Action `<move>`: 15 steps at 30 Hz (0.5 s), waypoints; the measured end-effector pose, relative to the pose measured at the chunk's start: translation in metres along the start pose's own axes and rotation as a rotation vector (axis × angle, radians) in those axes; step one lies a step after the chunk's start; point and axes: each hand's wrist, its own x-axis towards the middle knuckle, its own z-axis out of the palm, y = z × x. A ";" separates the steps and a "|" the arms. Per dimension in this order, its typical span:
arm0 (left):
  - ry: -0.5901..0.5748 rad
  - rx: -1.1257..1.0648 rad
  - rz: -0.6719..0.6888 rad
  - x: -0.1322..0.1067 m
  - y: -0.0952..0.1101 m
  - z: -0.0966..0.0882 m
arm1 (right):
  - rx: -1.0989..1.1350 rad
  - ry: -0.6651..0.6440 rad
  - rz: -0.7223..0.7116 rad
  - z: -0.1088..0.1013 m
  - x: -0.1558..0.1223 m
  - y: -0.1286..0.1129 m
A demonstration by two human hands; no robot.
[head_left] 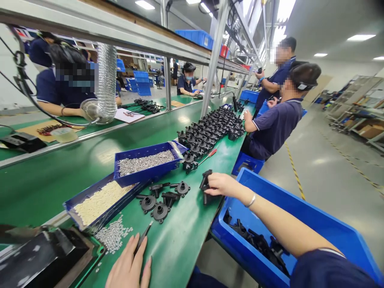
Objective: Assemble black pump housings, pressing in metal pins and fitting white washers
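My left hand [129, 264] rests low over the green bench, its fingers long and close together around a pair of dark tweezers [146, 233] whose tips point away from me. A loose scatter of small pale rings [114, 236] lies just beyond it. At the bench's right edge my right hand [220, 184] is closed on a black plastic pump housing [205, 185], partly hidden by the fingers. Between the hands sit several loose black housings [160, 211] with round flanges and side pipes.
A blue tray of metal screws [144, 180] overlaps another tray of cream-coloured pieces [100, 202]. Rows of black assemblies [210, 128] stand farther up, near a red-handled screwdriver [210, 156]. A blue bin [300, 200] holds black parts at right. Co-workers sit along the bench; one person [276, 116] is at right.
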 end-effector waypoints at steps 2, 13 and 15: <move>0.028 0.007 0.001 -0.001 0.002 -0.002 | 0.097 -0.056 -0.121 0.017 0.025 -0.013; 0.016 0.030 0.028 -0.005 -0.003 0.004 | 0.652 0.401 0.160 0.030 0.049 -0.025; 0.019 0.027 0.033 -0.005 -0.004 0.005 | 0.709 0.435 0.191 0.041 0.056 -0.029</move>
